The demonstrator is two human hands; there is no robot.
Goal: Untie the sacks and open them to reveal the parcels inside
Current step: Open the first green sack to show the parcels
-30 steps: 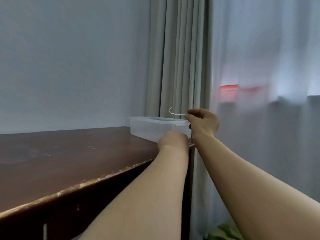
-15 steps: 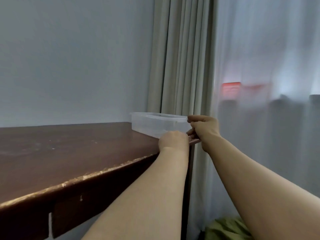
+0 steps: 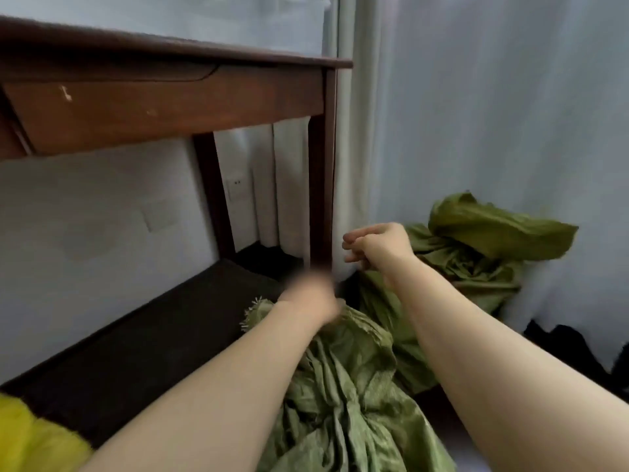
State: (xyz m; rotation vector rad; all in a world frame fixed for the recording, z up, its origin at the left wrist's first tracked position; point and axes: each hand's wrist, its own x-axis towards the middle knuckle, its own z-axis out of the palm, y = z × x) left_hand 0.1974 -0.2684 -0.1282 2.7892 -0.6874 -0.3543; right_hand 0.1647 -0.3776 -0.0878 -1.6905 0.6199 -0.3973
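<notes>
Just right of centre, the right hand (image 3: 377, 245) curls its fingers on nothing visible. The left hand (image 3: 306, 298), too blurred to tell its grip, meets the near green sack (image 3: 340, 386) at lower centre; the far green sack (image 3: 493, 233) lies at right.

Bare forearms, left hand (image 3: 308, 298) blurred, right hand (image 3: 379, 245) seemingly bare

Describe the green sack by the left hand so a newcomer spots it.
Start at the brown wooden desk; on the floor by its right leg lies a crumpled green sack, below the blurred left hand. Unlike the other green sacks nearer the curtain, its gathered neck ends in a frayed fringe.
</notes>
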